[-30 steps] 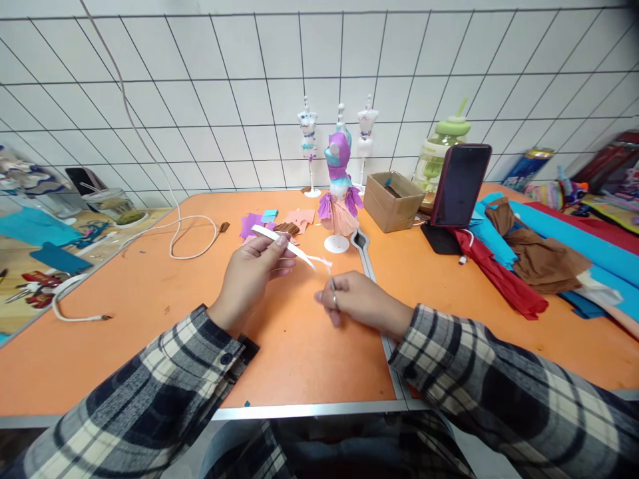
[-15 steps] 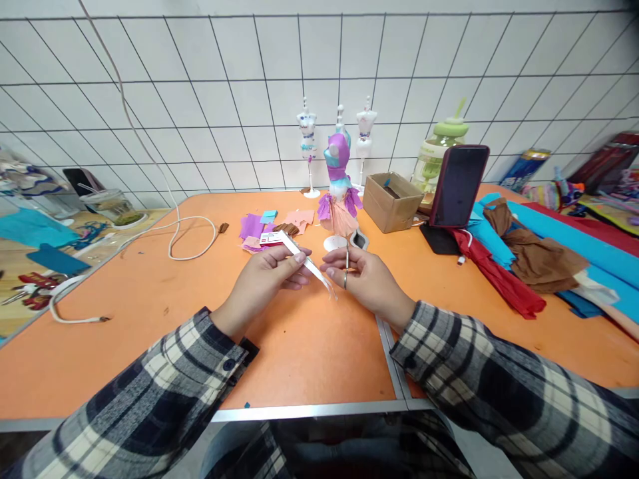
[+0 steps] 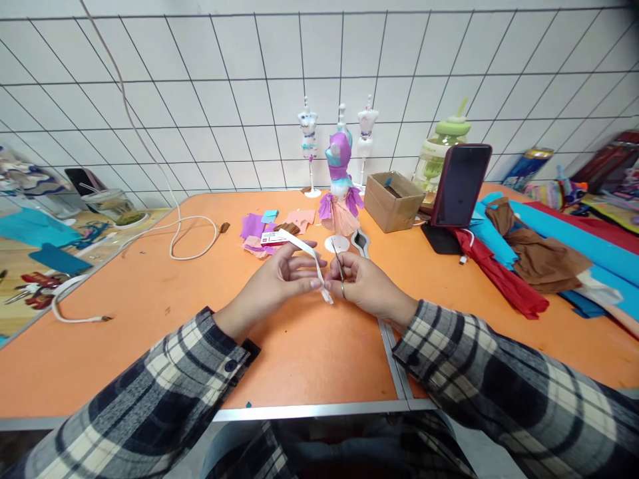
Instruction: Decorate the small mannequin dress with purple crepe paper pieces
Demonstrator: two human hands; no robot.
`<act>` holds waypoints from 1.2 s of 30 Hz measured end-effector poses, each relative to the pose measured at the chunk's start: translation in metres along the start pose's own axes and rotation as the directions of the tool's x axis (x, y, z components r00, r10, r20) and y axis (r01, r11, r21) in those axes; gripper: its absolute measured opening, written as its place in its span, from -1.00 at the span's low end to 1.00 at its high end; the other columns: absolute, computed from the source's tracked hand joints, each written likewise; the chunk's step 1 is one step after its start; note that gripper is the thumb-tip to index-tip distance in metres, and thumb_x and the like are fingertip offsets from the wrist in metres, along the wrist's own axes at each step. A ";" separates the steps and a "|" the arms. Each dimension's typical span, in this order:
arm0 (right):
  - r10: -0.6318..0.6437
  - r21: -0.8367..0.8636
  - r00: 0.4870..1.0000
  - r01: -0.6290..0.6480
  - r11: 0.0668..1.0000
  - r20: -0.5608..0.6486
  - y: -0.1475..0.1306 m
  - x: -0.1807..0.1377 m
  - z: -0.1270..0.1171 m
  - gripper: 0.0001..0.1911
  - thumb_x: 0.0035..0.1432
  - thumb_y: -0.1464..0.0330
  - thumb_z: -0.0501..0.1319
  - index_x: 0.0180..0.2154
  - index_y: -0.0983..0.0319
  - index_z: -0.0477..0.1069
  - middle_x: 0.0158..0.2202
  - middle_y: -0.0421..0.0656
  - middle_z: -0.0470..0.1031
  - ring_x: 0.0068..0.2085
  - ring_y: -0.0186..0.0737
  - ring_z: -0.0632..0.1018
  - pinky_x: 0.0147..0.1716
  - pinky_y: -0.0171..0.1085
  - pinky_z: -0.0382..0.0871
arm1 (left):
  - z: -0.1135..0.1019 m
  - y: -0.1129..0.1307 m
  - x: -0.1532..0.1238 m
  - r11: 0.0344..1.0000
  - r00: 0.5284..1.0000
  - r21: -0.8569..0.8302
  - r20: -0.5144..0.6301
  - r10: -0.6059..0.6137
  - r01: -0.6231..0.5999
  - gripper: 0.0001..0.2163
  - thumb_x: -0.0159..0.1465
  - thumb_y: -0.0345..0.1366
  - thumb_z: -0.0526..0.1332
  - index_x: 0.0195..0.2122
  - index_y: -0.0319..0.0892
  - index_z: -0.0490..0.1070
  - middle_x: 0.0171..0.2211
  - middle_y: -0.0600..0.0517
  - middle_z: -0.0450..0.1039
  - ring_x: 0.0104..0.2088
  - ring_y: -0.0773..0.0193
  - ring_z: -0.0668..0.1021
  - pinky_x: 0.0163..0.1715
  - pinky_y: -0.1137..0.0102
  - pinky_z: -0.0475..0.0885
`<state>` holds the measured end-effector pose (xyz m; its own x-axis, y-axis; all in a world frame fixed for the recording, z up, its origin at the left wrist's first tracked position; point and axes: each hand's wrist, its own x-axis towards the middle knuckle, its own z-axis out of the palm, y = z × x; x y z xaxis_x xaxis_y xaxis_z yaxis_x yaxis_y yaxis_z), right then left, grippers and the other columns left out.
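My left hand pinches a white strip of tape or ribbon that curves over its fingers, just above the orange table. Touching it on the right, my right hand is closed on small metal scissors, whose blades point up beside the strip's lower end. Beyond both hands stands a small mannequin dressed in purple, teal and pink, on a white round base.
Fabric scraps lie behind my left hand. A cardboard box, a propped phone, a green-lidded bottle and folded blue, red and brown cloth fill the right. A white cable loops at left. Two bare mannequins stand by the tiled wall.
My hands have come together; the right one rose from the table with the scissors to the strip's end. The strip, straight before, now bends over my left fingers.
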<state>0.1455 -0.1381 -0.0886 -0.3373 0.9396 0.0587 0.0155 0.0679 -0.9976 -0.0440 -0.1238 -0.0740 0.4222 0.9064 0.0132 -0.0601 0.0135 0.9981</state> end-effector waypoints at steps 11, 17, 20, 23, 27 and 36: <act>-0.006 0.097 1.000 0.007 0.995 -0.016 0.001 0.001 0.001 -0.62 -0.13 0.30 0.42 -0.42 0.20 0.21 -0.44 -0.32 0.37 -0.40 -0.37 0.43 -0.33 -0.30 0.32 | 0.002 -0.009 0.002 0.992 0.999 -0.118 -0.001 -0.042 0.042 -0.32 -0.02 -0.45 0.51 0.09 -0.13 0.23 -0.09 -0.05 0.49 -0.14 0.21 0.61 -0.12 0.31 0.52; -0.020 0.096 0.999 0.023 0.995 -0.032 0.003 0.001 0.002 -0.61 -0.11 0.28 0.40 -0.42 0.18 0.17 -0.41 -0.28 0.42 -0.37 -0.32 0.49 -0.30 -0.27 0.35 | 0.009 -0.004 -0.002 0.990 0.998 -0.130 -0.035 -0.052 0.047 -0.31 -0.02 -0.48 0.49 0.10 -0.11 0.22 -0.09 -0.02 0.45 -0.13 0.24 0.58 -0.14 0.34 0.50; -0.056 0.027 0.997 0.057 0.998 -0.045 0.003 0.002 0.001 -0.64 -0.08 0.31 0.37 -0.44 0.18 0.14 -0.40 -0.26 0.43 -0.38 -0.33 0.49 -0.32 -0.28 0.35 | 0.011 -0.003 -0.002 0.986 0.995 -0.149 -0.059 -0.079 0.069 -0.32 -0.02 -0.49 0.47 0.10 -0.11 0.22 -0.13 0.00 0.45 -0.16 0.27 0.59 -0.14 0.36 0.48; -0.126 -0.103 0.991 0.120 0.988 -0.055 0.003 0.001 0.000 -0.71 -0.04 0.36 0.31 -0.46 0.18 0.15 -0.42 -0.26 0.41 -0.38 -0.33 0.46 -0.33 -0.30 0.35 | 0.010 -0.003 -0.003 0.982 0.994 -0.166 -0.030 -0.101 0.094 -0.32 -0.04 -0.50 0.46 0.10 -0.12 0.24 -0.15 0.01 0.46 -0.18 0.27 0.58 -0.17 0.39 0.46; -0.220 -0.332 0.971 0.178 0.926 -0.092 0.005 -0.002 0.000 -0.86 0.03 0.42 0.24 -0.42 0.19 0.26 -0.41 -0.25 0.44 -0.38 -0.32 0.46 -0.39 -0.33 0.36 | 0.011 -0.003 -0.004 0.981 0.995 -0.169 -0.033 -0.099 0.093 -0.32 -0.04 -0.51 0.46 0.09 -0.10 0.24 -0.11 0.01 0.44 -0.18 0.27 0.59 -0.20 0.40 0.46; -0.165 -0.358 0.973 0.099 0.929 -0.161 -0.005 -0.006 -0.006 -0.78 0.11 0.19 0.30 -0.31 0.21 0.45 -0.20 -0.10 0.62 -0.18 -0.17 0.59 -0.28 -0.27 0.41 | -0.001 -0.004 0.002 0.995 0.968 -0.009 -0.233 0.094 -0.099 -0.37 -0.01 -0.47 0.43 0.07 -0.08 0.24 0.05 -0.07 0.36 -0.02 0.14 0.56 -0.13 0.28 0.53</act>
<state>0.1528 -0.1425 -0.0836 -0.1793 0.9570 0.2281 0.3179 0.2757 -0.9071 -0.0436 -0.1215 -0.0776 0.1921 0.9769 0.0930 -0.1102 -0.0727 0.9912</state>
